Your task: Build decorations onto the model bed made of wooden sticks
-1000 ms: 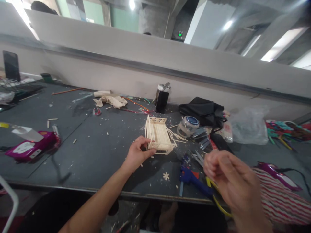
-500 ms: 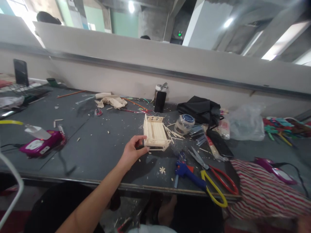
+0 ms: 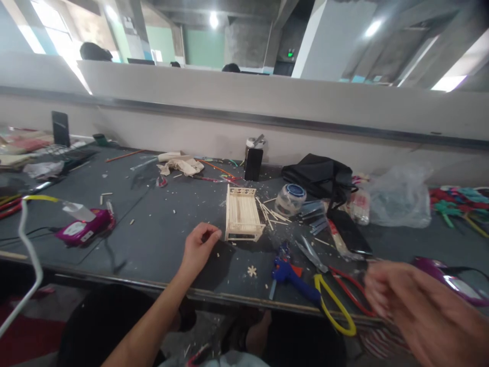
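A miniature bed point(image 3: 243, 213) made of thin wooden sticks stands on the dark table. Just left of its near corner is my left hand point(image 3: 199, 248), resting on the tabletop with fingers curled and thumb against index finger; nothing shows in it. My right hand point(image 3: 414, 300), smeared by motion, is raised at the right over the table edge. Its fingers are pressed together, and whatever they hold is too blurred to name. A small star-shaped piece of sticks point(image 3: 251, 271) lies in front of the bed. Loose wooden sticks point(image 3: 270, 213) lie along the bed's right side.
A blue glue gun point(image 3: 292, 278), scissors point(image 3: 336, 293) with red and yellow handles, a clear jar point(image 3: 290, 199) and a phone point(image 3: 349, 232) lie to the right. Another phone point(image 3: 253, 164) stands behind the bed. A purple device point(image 3: 82, 227) sits left; a striped cloth point(image 3: 382, 340) hangs at the front edge.
My left hand has let go of the bed and drawn slightly left. My right hand has risen into view at the right. The striped cloth has slid down off the tabletop.
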The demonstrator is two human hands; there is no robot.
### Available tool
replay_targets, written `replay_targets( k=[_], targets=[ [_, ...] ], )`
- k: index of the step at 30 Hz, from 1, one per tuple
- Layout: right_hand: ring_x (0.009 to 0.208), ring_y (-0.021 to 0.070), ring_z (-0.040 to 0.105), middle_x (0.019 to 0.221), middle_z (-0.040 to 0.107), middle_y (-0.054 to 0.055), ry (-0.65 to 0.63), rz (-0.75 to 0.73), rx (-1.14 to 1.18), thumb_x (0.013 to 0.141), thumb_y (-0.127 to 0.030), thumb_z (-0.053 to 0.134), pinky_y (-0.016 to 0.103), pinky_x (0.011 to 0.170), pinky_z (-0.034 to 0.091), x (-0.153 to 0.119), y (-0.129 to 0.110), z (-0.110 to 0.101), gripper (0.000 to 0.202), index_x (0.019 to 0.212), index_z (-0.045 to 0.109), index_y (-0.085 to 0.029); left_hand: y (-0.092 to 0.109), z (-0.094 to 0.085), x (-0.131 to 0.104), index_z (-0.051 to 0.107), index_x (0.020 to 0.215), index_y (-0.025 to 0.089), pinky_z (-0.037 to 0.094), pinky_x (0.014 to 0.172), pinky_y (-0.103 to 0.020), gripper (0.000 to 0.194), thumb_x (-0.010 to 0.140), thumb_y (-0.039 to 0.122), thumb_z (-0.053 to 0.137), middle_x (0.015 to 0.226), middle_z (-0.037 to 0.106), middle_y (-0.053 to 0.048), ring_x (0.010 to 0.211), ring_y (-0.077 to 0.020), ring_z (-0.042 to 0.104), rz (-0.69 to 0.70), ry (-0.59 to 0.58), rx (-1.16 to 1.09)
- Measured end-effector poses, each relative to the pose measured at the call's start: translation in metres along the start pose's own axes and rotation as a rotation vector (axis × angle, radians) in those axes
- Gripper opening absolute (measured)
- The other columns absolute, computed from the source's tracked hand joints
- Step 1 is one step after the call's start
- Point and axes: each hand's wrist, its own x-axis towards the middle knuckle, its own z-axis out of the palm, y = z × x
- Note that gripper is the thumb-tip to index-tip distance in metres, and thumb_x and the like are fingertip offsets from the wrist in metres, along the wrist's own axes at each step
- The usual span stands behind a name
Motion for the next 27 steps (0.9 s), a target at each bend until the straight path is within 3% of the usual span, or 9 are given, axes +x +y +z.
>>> replay_targets(
  k=[3,5,8,11,14,19,27],
  targets=[
    [0.051,0.0130,0.052,0.065,0.059,0.000,-0.121,-0.024,-0.199,0.085,-0.040,0.061,0.026,0.048,0.043,0.055,-0.063,0.058,0.018,0.086,0.065,-0.023,-0.003,-0.003,0.011,0.061,0.074,0.017,0.036,0.058,-0.023,0.021,0.080,0.038,0.059,0.064,0.053,0.002,0.061,-0.0120,0.046,-0.131,0.041,-0.091],
    [0.051,0.0128,0.053,0.067,0.061,0.001,-0.213,-0.105,-0.305,0.086,-0.043,0.059,0.028,0.053,0.044,0.085,-0.085,0.087,0.022,0.089,0.066,-0.022,-0.003,-0.001,0.022,0.057,0.071,0.017,0.033,0.054,-0.022,0.025,0.082,0.040,0.055,0.059,0.045,0.004,0.056,-0.0108,0.041,-0.170,0.074,-0.118],
    [0.056,0.0139,0.055,0.067,0.063,0.000,-0.395,-0.232,-0.487,0.086,-0.038,0.058,0.027,0.056,0.043,0.123,-0.091,0.122,0.021,0.092,0.069,-0.022,-0.003,0.006,0.040,0.045,0.065,0.019,0.030,0.051,-0.022,0.031,0.087,0.041,0.044,0.056,0.036,0.005,0.052,-0.0103,0.036,-0.177,0.115,-0.119],
    [0.082,0.0175,0.063,0.092,0.071,0.003,-0.637,-0.359,-0.533,0.085,-0.029,0.057,0.029,0.076,0.045,0.153,-0.083,0.154,0.017,0.090,0.072,-0.021,-0.008,0.014,0.053,0.038,0.061,0.020,0.029,0.050,-0.022,0.034,0.087,0.043,0.041,0.055,0.034,0.005,0.052,-0.0107,0.034,-0.155,0.109,-0.087],
    [0.085,0.0185,0.064,0.094,0.072,0.005,-0.882,-0.279,-0.569,0.084,-0.027,0.056,0.030,0.078,0.046,0.169,-0.077,0.182,0.021,0.093,0.073,-0.019,-0.015,0.020,0.057,0.042,0.058,0.019,0.031,0.054,-0.023,0.037,0.085,0.044,0.044,0.057,0.038,0.004,0.057,-0.0117,0.038,-0.109,0.047,-0.038],
    [0.082,0.0185,0.064,0.090,0.073,0.004,-1.081,-0.163,-0.567,0.084,-0.030,0.055,0.028,0.075,0.046,0.178,-0.072,0.206,0.025,0.092,0.074,-0.017,-0.021,0.022,0.057,0.046,0.056,0.018,0.032,0.060,-0.023,0.037,0.085,0.041,0.049,0.059,0.041,0.003,0.062,-0.0124,0.041,-0.054,-0.024,0.022],
    [0.061,0.0113,0.052,0.066,0.063,-0.001,-1.216,-0.067,-0.538,0.078,-0.028,0.058,0.022,0.057,0.039,0.187,-0.068,0.215,0.018,0.076,0.070,-0.015,-0.021,0.021,0.057,0.052,0.062,0.018,0.034,0.061,-0.023,0.034,0.087,0.042,0.048,0.062,0.046,0.003,0.063,-0.0130,0.044,-0.041,-0.051,0.048]
  ],
)
